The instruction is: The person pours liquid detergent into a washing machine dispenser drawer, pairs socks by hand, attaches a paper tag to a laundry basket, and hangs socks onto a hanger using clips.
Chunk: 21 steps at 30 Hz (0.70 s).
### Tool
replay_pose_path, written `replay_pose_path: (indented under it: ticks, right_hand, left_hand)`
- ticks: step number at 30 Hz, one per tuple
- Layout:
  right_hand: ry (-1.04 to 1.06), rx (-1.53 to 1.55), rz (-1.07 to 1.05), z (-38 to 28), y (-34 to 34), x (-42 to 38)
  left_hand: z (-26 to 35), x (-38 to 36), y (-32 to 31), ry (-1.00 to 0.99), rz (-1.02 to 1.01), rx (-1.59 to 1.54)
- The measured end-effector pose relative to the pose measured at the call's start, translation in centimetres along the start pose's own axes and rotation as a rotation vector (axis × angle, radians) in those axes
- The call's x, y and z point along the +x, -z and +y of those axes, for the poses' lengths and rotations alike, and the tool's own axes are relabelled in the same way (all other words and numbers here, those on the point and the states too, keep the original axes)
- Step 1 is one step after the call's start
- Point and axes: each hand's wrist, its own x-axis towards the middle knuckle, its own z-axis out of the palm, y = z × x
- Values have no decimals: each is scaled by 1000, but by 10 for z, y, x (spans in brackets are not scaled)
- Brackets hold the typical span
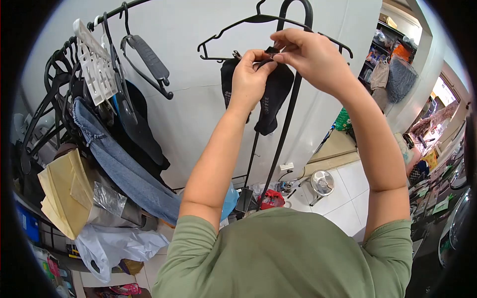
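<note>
Both of my hands are raised at the lower bar of a black hanger (pixel 258 19). My left hand (pixel 250 77) pinches with thumb and forefinger at the top of a black sock (pixel 272 107) with pale lettering. Just to its right, my right hand (pixel 310 57) has its thumb and fingers pressed together on the same spot; the small item between the fingertips is too small to make out. A second black sock (pixel 227 77) hangs to the left, partly behind my left hand, with a small clip (pixel 236 53) above it.
On the left, a rack holds black hangers (pixel 149 57), a white clip hanger (pixel 94 64) and jeans (pixel 119 154). A black stand pole (pixel 285 124) rises behind the socks. A metal stool (pixel 322 183) and a red bag (pixel 272 199) are on the floor.
</note>
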Motion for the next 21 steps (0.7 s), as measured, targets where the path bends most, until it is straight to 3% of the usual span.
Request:
replay_pose_path:
  ticks: [5, 8, 14, 15, 21]
  right_hand:
    - [-4, -202, -41, 5, 0, 5]
    - [-12, -310, -71, 11, -1, 9]
    - [198, -560, -153, 29, -14, 24]
    - [210, -613, -176, 26, -12, 27]
    - [25, -487, -342, 29, -11, 35]
  left_hand:
    - [-9, 5, 3, -142, 59, 204]
    - [-2, 0, -4, -116, 117, 182]
    - [-12, 2, -2, -144, 96, 206]
    - [-17, 3, -2, -219, 107, 178]
    - [-21, 3, -1, -247, 137, 177]
